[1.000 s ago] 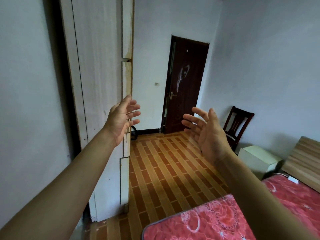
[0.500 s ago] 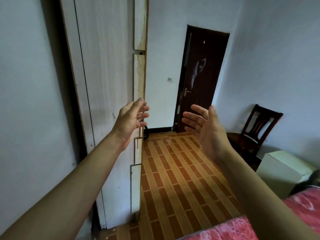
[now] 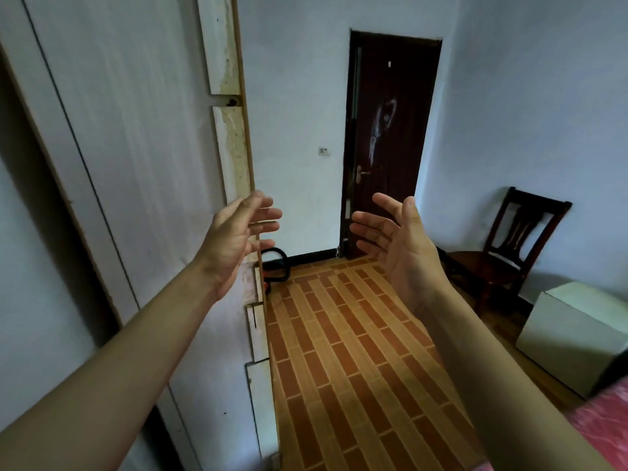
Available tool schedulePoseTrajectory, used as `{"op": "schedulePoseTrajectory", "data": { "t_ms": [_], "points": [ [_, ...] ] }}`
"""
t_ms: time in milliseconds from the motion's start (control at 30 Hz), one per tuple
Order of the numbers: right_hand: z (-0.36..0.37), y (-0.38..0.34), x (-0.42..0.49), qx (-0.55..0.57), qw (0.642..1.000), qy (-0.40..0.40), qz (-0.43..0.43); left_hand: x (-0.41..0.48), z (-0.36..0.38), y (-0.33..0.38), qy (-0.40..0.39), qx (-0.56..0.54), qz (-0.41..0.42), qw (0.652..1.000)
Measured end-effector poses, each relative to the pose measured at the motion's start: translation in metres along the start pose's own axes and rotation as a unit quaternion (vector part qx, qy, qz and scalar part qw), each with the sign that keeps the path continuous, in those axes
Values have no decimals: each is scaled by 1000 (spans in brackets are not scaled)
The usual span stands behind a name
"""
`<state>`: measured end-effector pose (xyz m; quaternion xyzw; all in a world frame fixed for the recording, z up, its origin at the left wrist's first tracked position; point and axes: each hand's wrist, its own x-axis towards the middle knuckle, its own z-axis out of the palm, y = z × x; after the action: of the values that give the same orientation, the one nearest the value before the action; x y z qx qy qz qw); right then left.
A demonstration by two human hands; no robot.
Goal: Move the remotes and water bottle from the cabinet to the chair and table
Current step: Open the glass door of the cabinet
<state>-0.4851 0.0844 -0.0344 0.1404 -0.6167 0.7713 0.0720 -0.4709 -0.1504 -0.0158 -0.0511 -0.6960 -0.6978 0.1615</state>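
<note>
Over tiled floor (image 3: 339,368), left hand (image 3: 234,239) and right hand (image 3: 401,246) splayed, empty.

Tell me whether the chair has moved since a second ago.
No. The chair still stands just left of the white box by the wall; both slid right in frame as the camera turned.

I see open air between my left hand (image 3: 234,239) and right hand (image 3: 404,246). The cabinet (image 3: 136,164) panel walls off the left, close beside the left hand. Ahead, the floor (image 3: 339,351) runs free to the door (image 3: 390,147). The chair (image 3: 503,253), box (image 3: 574,334) and bed (image 3: 608,423) crowd the right.
</note>
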Motion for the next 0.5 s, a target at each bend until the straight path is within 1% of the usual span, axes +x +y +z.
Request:
{"op": "schedulePoseTrajectory", "data": {
  "t_ms": [233, 333, 500],
  "points": [
    [-12, 22, 54, -11, 998, 59, -13, 74, 20, -41, -83, -2, 25, 996],
    [0, 34, 83, -19, 996, 77, -27, 112, 14, -52, -99, -22, 41, 994],
    [31, 47, 134, -47, 992, 105, -49, 168, -3, -66, -148, -48, 37, 987]
  ]
}}
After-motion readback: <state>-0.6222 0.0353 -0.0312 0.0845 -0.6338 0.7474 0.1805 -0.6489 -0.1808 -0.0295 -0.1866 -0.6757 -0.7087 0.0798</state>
